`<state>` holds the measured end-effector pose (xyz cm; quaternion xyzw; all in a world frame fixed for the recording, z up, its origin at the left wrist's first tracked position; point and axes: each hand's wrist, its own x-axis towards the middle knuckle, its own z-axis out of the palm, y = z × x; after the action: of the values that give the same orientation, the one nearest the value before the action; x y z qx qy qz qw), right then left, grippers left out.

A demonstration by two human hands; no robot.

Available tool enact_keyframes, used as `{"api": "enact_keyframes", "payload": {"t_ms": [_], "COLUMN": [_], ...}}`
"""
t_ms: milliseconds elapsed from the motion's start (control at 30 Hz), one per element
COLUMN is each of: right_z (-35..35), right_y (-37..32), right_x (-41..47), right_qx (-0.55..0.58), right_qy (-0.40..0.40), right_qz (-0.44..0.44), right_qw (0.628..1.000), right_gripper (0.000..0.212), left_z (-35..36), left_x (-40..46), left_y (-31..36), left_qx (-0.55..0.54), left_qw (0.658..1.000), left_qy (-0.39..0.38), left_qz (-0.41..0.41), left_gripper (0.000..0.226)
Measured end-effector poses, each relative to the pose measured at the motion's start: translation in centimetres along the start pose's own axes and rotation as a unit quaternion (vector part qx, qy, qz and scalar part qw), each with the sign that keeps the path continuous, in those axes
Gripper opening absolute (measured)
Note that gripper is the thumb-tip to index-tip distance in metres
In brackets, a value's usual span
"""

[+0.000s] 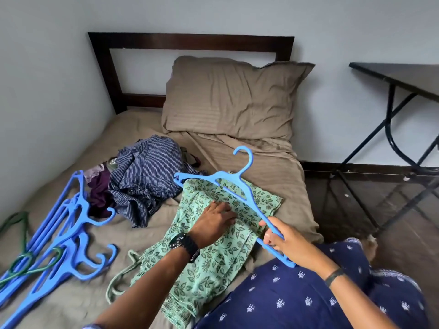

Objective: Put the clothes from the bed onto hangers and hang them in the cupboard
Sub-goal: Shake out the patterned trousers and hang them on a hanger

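Left hand [217, 216] flat, fingers straight, pressing on the green leaf-print garment [209, 252]. Right hand [283, 241] gripping a blue hanger [228, 186] just above that garment. Further left, striped shirt pile [145, 181], then spare blue hangers [71, 224] on the bed [273, 167].

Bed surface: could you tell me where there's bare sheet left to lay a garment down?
Free: the bed between pillow and green leaf-print garment, and behind the striped shirt toward the headboard. Crowded: blue hangers fill the left side.
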<state>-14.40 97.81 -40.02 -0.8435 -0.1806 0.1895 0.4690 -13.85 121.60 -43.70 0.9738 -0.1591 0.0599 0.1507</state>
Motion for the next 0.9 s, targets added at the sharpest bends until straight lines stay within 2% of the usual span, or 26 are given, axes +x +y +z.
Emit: {"api": "enact_keyframes", "payload": {"t_ms": [333, 433, 567, 667, 767, 900], "right_z": [0.1, -1.5, -4.4, -7.2, -10.7, -15.9], "right_y": [-3.8, -5.7, -8.7, -10.7, -11.5, -10.9], "right_x": [-1.7, -2.2, -3.6, -4.6, -5.5, -7.4], "right_qx": [0.019, 0.047, 0.064, 0.079, 0.106, 0.18], "right_qy": [0.138, 0.189, 0.239, 0.257, 0.271, 0.244], "right_qz": [-0.057, -0.071, -0.105, -0.13, -0.139, -0.155], "right_qw": [0.989, 0.978, 0.963, 0.954, 0.947, 0.94], "right_gripper": [0.02, 0.018, 0.018, 0.017, 0.016, 0.028], "left_z": [-2.6, -4.8, -8.0, -10.4, -12.3, -14.4], "left_x": [2.0, 2.8, 5.3, 8.1, 10.9, 15.4], "left_y": [2.3, 3.2, 4.5, 6.2, 8.5, 12.9], "left_qx": [-0.061, -0.033, 0.062, 0.075, 0.104, 0.082], "left_qw": [0.992, 0.985, 0.955, 0.94, 0.921, 0.926], "left_qy": [0.039, 0.106, 0.174, 0.177, 0.189, 0.147], "left_qz": [0.106, 0.131, 0.232, 0.281, 0.323, 0.339], "left_gripper": [0.021, 0.04, 0.051, 0.058, 0.048, 0.06]}}
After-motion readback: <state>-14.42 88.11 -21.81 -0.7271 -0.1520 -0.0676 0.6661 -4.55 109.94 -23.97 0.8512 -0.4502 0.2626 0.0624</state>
